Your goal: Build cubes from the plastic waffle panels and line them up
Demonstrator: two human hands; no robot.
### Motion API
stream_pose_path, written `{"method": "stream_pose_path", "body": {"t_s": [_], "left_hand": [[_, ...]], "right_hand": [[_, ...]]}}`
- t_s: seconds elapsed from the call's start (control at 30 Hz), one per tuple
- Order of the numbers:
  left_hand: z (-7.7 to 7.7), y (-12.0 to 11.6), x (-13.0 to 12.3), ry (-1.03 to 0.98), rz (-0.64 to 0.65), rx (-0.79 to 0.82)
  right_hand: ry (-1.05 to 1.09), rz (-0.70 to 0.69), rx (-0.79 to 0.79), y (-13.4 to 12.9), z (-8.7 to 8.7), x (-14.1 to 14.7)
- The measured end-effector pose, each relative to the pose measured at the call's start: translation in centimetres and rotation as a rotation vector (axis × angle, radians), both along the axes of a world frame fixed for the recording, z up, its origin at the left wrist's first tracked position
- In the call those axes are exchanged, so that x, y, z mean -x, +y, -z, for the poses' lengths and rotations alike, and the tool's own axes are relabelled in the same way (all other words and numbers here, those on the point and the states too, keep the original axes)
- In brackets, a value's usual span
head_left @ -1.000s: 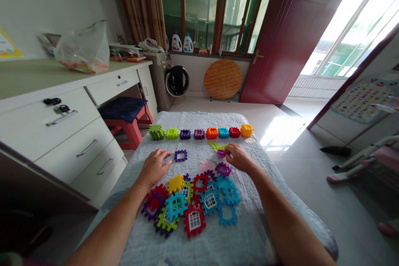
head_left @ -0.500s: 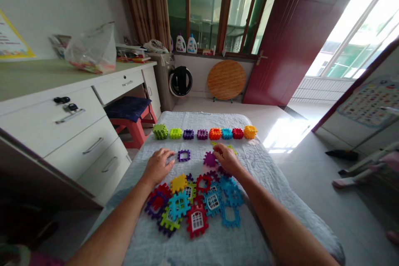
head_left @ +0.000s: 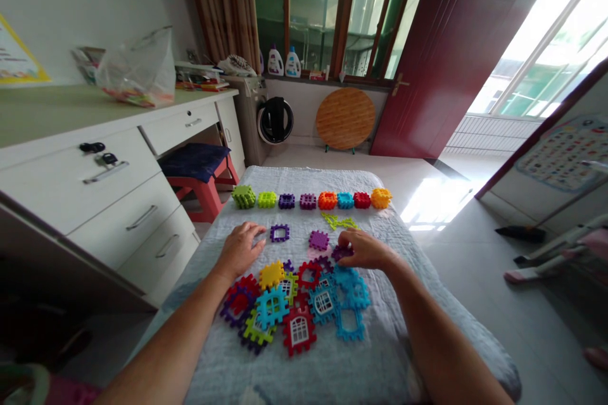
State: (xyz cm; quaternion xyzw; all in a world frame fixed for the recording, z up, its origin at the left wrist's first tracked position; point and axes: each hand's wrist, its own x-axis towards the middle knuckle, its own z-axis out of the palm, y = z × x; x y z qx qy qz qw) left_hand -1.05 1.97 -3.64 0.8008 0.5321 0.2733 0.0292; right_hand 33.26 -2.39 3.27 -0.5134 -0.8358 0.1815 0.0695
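My left hand (head_left: 241, 247) rests on the cloth with its fingers apart, just left of a dark purple square frame tile (head_left: 280, 233). Nothing is in it. My right hand (head_left: 361, 249) pinches a dark purple building tile (head_left: 340, 253) at the upper right of the pile. Left of that hand lies a solid magenta-purple tile (head_left: 318, 240). Beyond it sit light green thin pieces (head_left: 339, 221). Nearer to me is a loose pile of interlocking tiles, among them a yellow tile (head_left: 272, 275), a red window tile (head_left: 299, 330) and a blue frame tile (head_left: 350, 324).
A row of stacked tiles sorted by colour, from a green stack (head_left: 244, 197) to a yellow-orange stack (head_left: 380, 198), runs along the far part of the cloth-covered table (head_left: 380, 354). A white desk (head_left: 114, 183) and a red stool (head_left: 202, 180) stand at left.
My right hand has left the magenta-purple tile, which lies flat on the cloth, and moved right and nearer to a dark purple tile. My left hand has barely moved.
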Motion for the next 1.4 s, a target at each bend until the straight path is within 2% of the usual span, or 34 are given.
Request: {"method": "stream_pose_path", "body": {"t_s": [0.2,0.4,0.5,0.6,0.8,0.97,1.1,1.27,1.4], "left_hand": [[0.1,0.1,0.1,0.017,0.0,0.018],[0.1,0.1,0.1,0.02,0.008,0.018],[0.1,0.1,0.1,0.016,0.013,0.014],[0.1,0.2,0.1,0.015,0.012,0.011],[0.2,0.1,0.1,0.016,0.004,0.014],[0.0,0.0,0.0,0.012,-0.005,0.012],[-0.2,-0.1,0.0,0.009,-0.001,0.017],[-0.3,-0.1,-0.1,0.011,-0.002,0.022],[-0.3,-0.1,-0.1,0.003,0.004,0.015]], "right_hand": [[0.154,0.129,0.028,0.3,-0.9,0.0],[0.283,0.214,-0.035,1.5,1.3,-0.4],[0.188,0.227,-0.139,1.7,2.0,-0.7],[0.061,0.19,-0.216,1.5,2.1,-1.0],[-0.081,0.101,-0.151,1.1,1.8,-0.7],[0.047,0.156,-0.199,1.2,0.9,0.7],[0.103,0.143,-0.233,1.7,0.3,2.8],[-0.106,0.138,-0.191,2.5,0.6,5.3],[-0.228,0.154,-0.136,2.4,0.7,6.0]]}}
